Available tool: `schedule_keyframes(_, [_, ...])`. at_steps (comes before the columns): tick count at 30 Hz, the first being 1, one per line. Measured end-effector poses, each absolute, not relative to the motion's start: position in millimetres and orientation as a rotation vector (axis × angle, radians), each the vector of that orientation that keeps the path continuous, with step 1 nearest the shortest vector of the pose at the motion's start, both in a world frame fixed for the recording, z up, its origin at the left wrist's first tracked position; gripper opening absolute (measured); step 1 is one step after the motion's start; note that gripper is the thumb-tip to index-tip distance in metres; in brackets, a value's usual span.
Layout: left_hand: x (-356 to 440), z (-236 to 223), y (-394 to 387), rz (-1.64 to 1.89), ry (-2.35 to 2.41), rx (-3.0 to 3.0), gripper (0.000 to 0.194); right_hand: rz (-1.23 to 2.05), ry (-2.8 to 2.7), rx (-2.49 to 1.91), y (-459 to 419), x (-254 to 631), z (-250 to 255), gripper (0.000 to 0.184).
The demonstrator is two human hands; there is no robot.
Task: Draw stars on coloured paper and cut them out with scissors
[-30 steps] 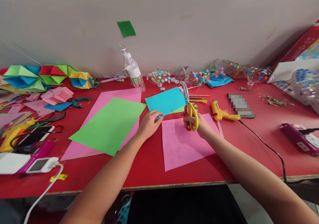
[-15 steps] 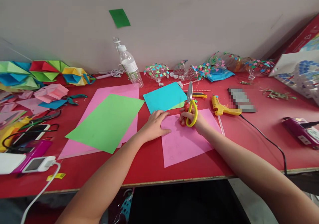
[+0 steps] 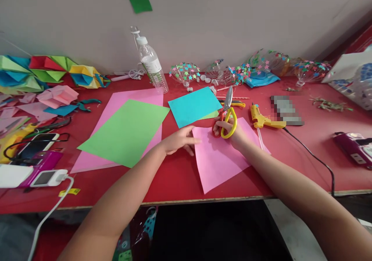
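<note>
Several folded paper shapes in green, blue, red and yellow (image 3: 48, 69) stood at the far left, creased into crisp, pointed cells. Next to them on the smooth red counter (image 3: 171, 185), a matte light-green paper sheet (image 3: 124, 133) lay slantwise over a large pink paper sheet (image 3: 151, 95). Behind leaned a clear, ribbed plastic bottle with a white cap (image 3: 152, 67).

My left hand (image 3: 178, 140) was at the left edge of a smaller pink paper sheet (image 3: 217, 160), one blurred digit over it; the digits were partly spread, and I could not tell whether they pinched it. Half a second earlier that sheet had lain flat; now its left side bowed upward, so it seemed freer to shift or turn. A flat turquoise paper sheet (image 3: 193, 106) lay just beyond.

My right hand (image 3: 240, 138) was curled round the red and yellow plastic handles of the metal-bladed scissors (image 3: 229, 97), above the smaller sheet, blades pointing away from me. Right of them rested a yellow plastic glue gun (image 3: 261, 119).
</note>
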State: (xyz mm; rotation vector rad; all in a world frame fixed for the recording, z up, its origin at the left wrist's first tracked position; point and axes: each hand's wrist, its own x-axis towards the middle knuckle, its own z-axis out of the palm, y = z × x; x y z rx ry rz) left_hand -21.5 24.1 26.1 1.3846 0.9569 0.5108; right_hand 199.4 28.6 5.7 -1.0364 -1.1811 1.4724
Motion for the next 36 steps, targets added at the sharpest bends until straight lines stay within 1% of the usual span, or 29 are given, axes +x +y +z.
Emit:
schedule_keyframes(2, [-19.9, 28.4, 20.9, 0.514, 0.927, 1.351, 0.049, 1.460, -1.190, -1.038, 28.5, 201.9, 10.0, 0.011])
schedule_keyframes(4, [-20.5, 28.1, 22.6, 0.619, 0.936, 1.326, 0.050, 1.436, -1.180, -1.035, 28.4, 205.7, 18.1, 0.010])
schedule_keyframes(8, [-31.2, 25.6, 37.4, 0.959, 1.004, 1.280, 0.045, 1.293, -1.178, -1.022, 26.6, 213.9, 39.2, 0.017])
schedule_keyframes(11, [-41.3, 23.0, 48.7, 1.165, 1.067, 1.267, 0.040, 1.226, -1.260, -1.063, 22.6, 215.0, 48.6, 0.014])
schedule_keyframes(16, [-47.7, 16.7, 55.5, 1.259, 1.144, 1.314, 0.042, 1.267, -1.294, -1.074, 16.3, 206.9, 42.3, 0.017])
schedule_keyframes(20, [-45.2, 16.7, 55.6, 1.330, 1.118, 1.257, 0.038, 1.297, -1.322, -1.128, 17.4, 201.9, 30.4, 0.025])
schedule_keyframes(23, [-39.8, 18.5, 53.9, 1.334, 1.065, 1.183, 0.033, 1.364, -1.313, -1.154, 20.5, 199.1, 22.8, 0.032])
schedule_keyframes(25, [-34.9, 18.3, 50.6, 1.276, 1.036, 1.159, 0.033, 1.418, -1.287, -1.161, 21.9, 197.1, 19.5, 0.032])
schedule_keyframes(28, [-26.3, 13.9, 42.1, 1.088, 1.027, 1.182, 0.037, 1.447, -1.273, -1.157, 22.0, 194.2, 17.7, 0.032])
schedule_keyframes(31, [-18.8, 6.3, 33.6, 0.931, 1.064, 1.247, 0.038, 1.448, -1.298, -1.154, 21.3, 192.5, 17.3, 0.037])
schedule_keyframes(34, [-17.8, 1.2, 31.8, 0.961, 1.138, 1.302, 0.035, 1.393, -1.334, -1.193, 21.7, 193.3, 17.0, 0.039])
schedule_keyframes(36, [-22.3, 1.2, 35.0, 1.051, 1.177, 1.344, 0.032, 1.261, -1.390, -1.266, 21.6, 195.6, 18.6, 0.041])
